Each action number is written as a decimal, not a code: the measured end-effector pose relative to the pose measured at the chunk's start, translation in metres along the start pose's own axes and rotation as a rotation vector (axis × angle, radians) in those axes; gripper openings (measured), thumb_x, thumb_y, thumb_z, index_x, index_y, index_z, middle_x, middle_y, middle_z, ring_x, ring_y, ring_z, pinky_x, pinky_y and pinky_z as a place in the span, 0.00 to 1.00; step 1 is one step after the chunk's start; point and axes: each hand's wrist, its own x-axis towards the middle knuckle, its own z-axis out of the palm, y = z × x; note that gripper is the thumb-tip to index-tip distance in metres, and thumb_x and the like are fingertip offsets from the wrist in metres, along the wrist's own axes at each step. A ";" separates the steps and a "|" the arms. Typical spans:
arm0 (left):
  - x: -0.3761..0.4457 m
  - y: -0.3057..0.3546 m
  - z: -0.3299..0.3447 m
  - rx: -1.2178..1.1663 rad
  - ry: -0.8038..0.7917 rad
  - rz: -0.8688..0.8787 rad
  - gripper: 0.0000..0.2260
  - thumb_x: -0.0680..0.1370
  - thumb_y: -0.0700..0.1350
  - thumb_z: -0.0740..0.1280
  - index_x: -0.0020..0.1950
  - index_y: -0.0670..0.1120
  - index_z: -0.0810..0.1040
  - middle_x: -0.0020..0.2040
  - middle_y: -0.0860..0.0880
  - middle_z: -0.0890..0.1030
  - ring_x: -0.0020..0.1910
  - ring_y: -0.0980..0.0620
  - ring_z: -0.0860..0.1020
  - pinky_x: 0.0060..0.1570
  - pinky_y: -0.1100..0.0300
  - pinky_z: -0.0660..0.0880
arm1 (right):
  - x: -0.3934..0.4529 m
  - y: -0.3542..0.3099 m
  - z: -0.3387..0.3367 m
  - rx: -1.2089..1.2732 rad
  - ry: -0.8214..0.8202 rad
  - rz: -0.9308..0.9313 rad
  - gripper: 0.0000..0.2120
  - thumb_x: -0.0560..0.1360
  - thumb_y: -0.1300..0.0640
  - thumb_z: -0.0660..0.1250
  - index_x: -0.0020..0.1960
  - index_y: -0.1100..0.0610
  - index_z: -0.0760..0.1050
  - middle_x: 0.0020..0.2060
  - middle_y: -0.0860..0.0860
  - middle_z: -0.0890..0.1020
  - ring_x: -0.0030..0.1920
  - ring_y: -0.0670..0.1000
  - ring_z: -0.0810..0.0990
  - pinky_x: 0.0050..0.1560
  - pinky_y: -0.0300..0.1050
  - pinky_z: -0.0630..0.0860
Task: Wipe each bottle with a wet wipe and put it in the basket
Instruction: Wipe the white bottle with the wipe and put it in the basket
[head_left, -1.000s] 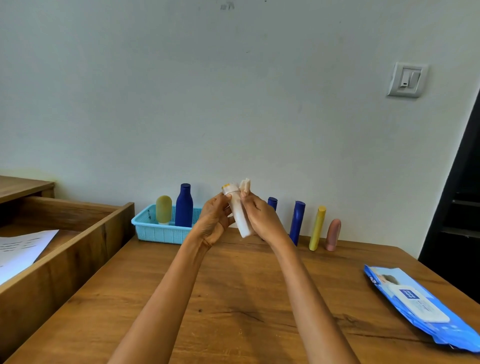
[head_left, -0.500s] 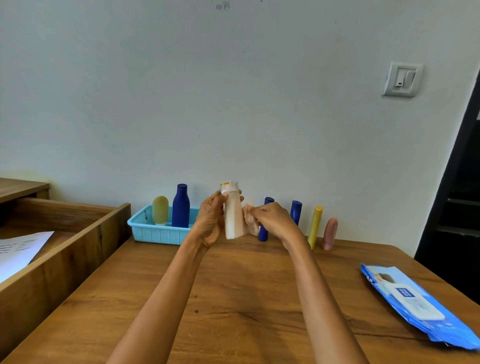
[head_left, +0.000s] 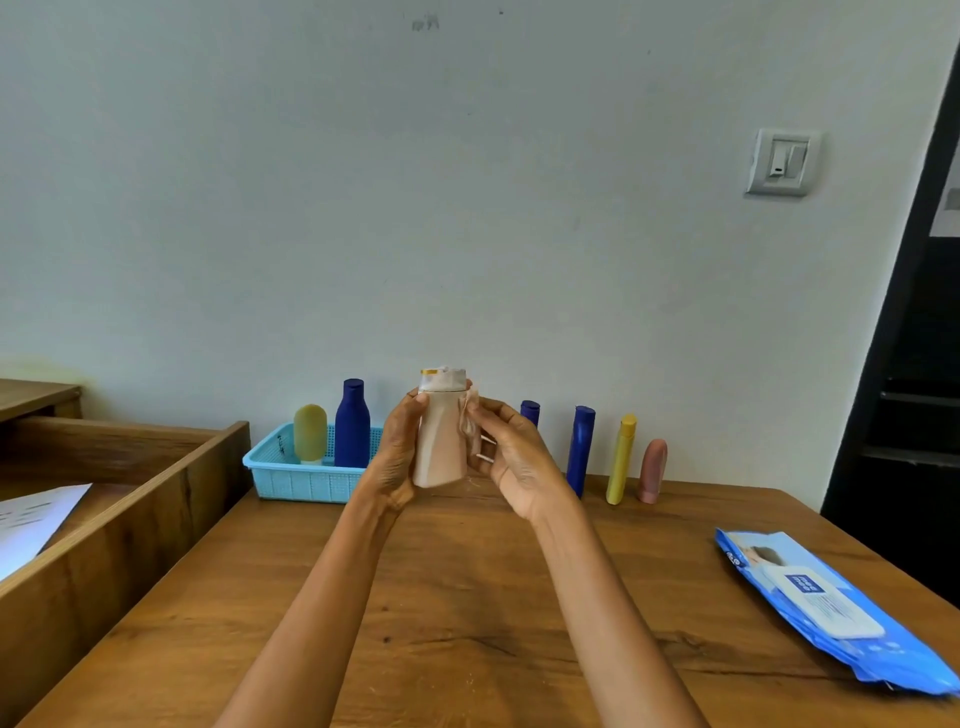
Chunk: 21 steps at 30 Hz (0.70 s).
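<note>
A small white bottle (head_left: 441, 436) is held upright above the worktop (head_left: 467, 597), at about 12 o'clock from the person. The grip of the left hand (head_left: 397, 452) is closed around the bottle's body; the wet wipe (head_left: 470, 423) is pinched by the right hand (head_left: 511, 457) against the bottle's 3 o'clock side. The basket (head_left: 306, 475), at 10 o'clock, already holds a green bottle (head_left: 310, 432) and a blue bottle (head_left: 352, 423). Four more bottles are lined up along the wall at 1 o'clock. The white bottle is judged light, stiff plastic, likely slippery once wetted, so it is best held around the waist below the cap. The wipe is soft and limp.
</note>
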 end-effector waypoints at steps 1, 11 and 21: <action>0.000 -0.001 -0.001 -0.016 -0.009 -0.001 0.38 0.57 0.66 0.75 0.60 0.46 0.76 0.50 0.46 0.83 0.43 0.50 0.82 0.36 0.56 0.79 | 0.000 0.003 -0.001 0.014 -0.030 0.023 0.14 0.72 0.53 0.70 0.55 0.57 0.76 0.48 0.53 0.81 0.52 0.53 0.79 0.49 0.50 0.78; 0.008 -0.002 0.005 0.134 0.124 -0.013 0.21 0.75 0.55 0.65 0.63 0.44 0.74 0.52 0.44 0.81 0.46 0.51 0.80 0.41 0.59 0.79 | 0.004 0.016 -0.016 0.025 -0.040 0.054 0.17 0.68 0.50 0.73 0.54 0.54 0.75 0.49 0.54 0.82 0.54 0.54 0.80 0.47 0.49 0.79; 0.012 0.004 0.003 0.406 0.103 -0.090 0.09 0.74 0.48 0.69 0.52 0.46 0.80 0.43 0.51 0.85 0.42 0.54 0.83 0.39 0.64 0.78 | 0.005 0.004 -0.022 -0.130 0.257 -0.077 0.14 0.70 0.50 0.72 0.53 0.54 0.79 0.49 0.52 0.83 0.51 0.52 0.80 0.48 0.47 0.79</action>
